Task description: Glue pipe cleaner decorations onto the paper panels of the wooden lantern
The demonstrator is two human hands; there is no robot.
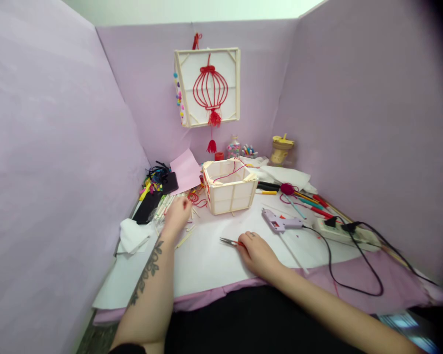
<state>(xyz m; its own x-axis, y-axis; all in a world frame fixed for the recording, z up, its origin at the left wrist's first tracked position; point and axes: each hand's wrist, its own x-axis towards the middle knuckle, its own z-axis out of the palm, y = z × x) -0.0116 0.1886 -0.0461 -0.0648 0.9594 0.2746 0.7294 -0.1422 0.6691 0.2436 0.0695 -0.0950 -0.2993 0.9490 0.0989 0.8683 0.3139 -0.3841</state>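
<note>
My right hand (pixel 260 253) rests on the white table sheet, its fingers wrapped round the red handles of small needle-nose pliers (pixel 229 241); the jaws point left, slightly apart. My left hand (pixel 178 212) is over the pile of pale wooden sticks (pixel 166 204) at the left, beside loose red yarn (pixel 196 198). Its fingers are curled in and slightly blurred, so whatever they hold is hidden. Between and beyond both hands stands an open-topped lantern frame (pixel 231 196) of sticks and white paper, with a dark red string across its top.
A finished-looking lantern (pixel 210 88) hangs on the back wall. Right of centre lies a glue gun (pixel 280 221), its black cord running to a power strip (pixel 345 231). White cloth (pixel 133 236) and a pink sheet (pixel 186 169) are at left. Lilac walls enclose the table.
</note>
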